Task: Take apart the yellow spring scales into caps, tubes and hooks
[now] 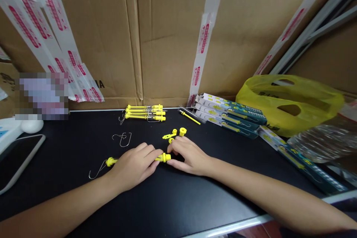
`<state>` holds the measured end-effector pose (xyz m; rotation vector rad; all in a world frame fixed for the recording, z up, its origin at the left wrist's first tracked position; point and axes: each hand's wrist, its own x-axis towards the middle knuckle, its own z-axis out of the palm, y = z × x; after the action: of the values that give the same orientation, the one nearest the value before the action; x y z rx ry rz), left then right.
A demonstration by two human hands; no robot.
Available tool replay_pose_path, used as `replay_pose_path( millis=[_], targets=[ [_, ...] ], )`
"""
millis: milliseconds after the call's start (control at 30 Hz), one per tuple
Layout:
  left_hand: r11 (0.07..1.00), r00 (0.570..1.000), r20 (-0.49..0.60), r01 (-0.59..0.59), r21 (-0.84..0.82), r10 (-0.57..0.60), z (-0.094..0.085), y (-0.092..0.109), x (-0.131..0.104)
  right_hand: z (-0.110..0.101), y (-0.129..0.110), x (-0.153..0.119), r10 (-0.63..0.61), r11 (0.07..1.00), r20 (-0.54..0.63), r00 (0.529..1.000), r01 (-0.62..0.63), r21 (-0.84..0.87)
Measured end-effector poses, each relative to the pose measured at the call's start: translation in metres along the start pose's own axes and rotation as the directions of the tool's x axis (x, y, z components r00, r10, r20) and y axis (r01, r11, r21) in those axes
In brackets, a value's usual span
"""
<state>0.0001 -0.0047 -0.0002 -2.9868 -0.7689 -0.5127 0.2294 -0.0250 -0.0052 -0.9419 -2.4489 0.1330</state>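
Observation:
My left hand [138,165] is wrapped around a yellow spring scale [164,157] lying roughly level over the black table. A yellow collar [110,161] and a wire hook [96,173] stick out on the left side of that hand. At the scale's right end, my right hand [188,155] has its thumb and forefinger apart, close around the yellow cap end. Just beyond the right fingers lie small yellow parts, among them a cap [182,131] and a flat slotted piece [169,136]. Loose metal hooks [125,140] rest behind my left hand.
Several assembled spring scales [145,113] lie at the back. A yellow rod [191,117] and springs sit beside printed boxes [228,113]. Farther right are a yellow plastic bag [306,93] and another box [304,163]. A phone-like device [19,160] lies left. Cardboard [167,44] stands behind.

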Motion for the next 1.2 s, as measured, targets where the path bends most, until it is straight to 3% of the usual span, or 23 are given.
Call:
replay_pose_path(
  millis=[200, 500, 767, 867, 1200],
  targets=[
    [1.0, 1.0, -0.01, -0.025, 0.019, 0.025, 0.0017, -0.0008, 0.0002, 0.0012, 0.0017, -0.0001, -0.047, 0.998, 0.044, 0.998, 0.049, -0.039],
    [0.998, 0.999, -0.006, -0.037, 0.042, 0.037, 0.0002, 0.0001, 0.0003, 0.002, 0.0032, -0.0009, -0.125, 0.986, 0.022, 0.992, 0.126, -0.11],
    [0.998, 0.999, 0.01, -0.034, 0.044, 0.033, -0.0003, 0.001, 0.0002, 0.0005, 0.0009, -0.0003, -0.025, 0.999, 0.019, 1.0, 0.025, -0.021],
    [0.997, 0.999, 0.012, -0.035, 0.063, 0.035, 0.0, 0.0009, -0.0002, 0.0013, 0.0015, 0.0, -0.04, 0.999, 0.048, 0.998, 0.042, -0.032],
    [0.997, 0.999, -0.002, -0.031, 0.064, 0.032, -0.0012, 0.0011, 0.0012, 0.002, 0.0005, -0.0023, -0.114, 0.992, -0.015, 0.993, 0.113, -0.056]
  ],
)
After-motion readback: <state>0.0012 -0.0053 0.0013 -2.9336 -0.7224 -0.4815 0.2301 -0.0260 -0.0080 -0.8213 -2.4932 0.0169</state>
